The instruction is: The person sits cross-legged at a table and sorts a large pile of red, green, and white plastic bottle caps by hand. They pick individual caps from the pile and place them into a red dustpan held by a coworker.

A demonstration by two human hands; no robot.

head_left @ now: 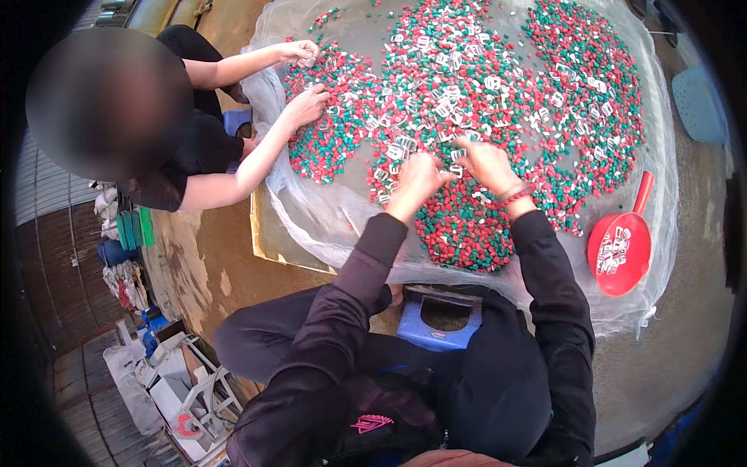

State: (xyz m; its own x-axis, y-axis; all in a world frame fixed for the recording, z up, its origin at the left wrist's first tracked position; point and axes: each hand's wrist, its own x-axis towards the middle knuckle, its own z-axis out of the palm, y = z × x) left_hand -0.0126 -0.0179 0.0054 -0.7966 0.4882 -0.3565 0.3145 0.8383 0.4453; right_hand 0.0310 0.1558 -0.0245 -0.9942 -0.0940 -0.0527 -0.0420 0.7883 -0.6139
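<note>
A wide spread of small red, green and white pieces [463, 233] lies on a low table. White slotted, buckle-like pieces [492, 82] are scattered through it. My left hand [420, 185] is over the near middle of the spread, its fingers curled together; what they hold, if anything, is hidden. Close beside it on the right, my right hand [490, 166] pinches at a white buckle-like piece [457, 155] between thumb and forefinger. To the right, a red plastic scoop with a handle [644, 193] holds several similar white pieces [615, 251].
Sheer white netting [334, 226] covers the table and hangs over its edges. At the left, a co-worker's hands [307, 105] reach into the spread. A blue plastic stool [440, 336] stands between my legs. A light-blue basket [698, 105] is at the far right.
</note>
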